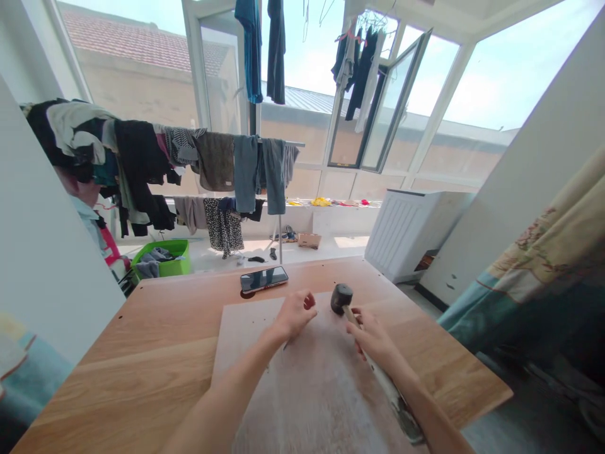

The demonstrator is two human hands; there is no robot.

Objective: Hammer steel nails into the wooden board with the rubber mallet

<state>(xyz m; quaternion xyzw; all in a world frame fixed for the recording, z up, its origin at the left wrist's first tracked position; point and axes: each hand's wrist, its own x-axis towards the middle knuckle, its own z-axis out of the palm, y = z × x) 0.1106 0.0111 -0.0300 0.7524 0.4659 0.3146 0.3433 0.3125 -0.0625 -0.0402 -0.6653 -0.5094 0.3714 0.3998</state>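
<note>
My right hand (373,337) grips the pale handle of a rubber mallet with a black head (341,297). The mallet head is just above or on the far right part of a whitish board (312,384), and I cannot tell which. My left hand (297,312) is over the board, left of the mallet head, with thumb and fingers curled into a pinch. Whatever may be between those fingertips is too small to make out. Several tiny dark specks dot the board left of that hand, and a thin sliver shows by the wrist.
The board lies on a wooden table (155,353) with a phone (263,279) near its far edge. Beyond stand a loaded clothes rack (295,144), a green basket (176,258) and a white ribbed cabinet (394,230). A patterned curtain (534,265) hangs at right.
</note>
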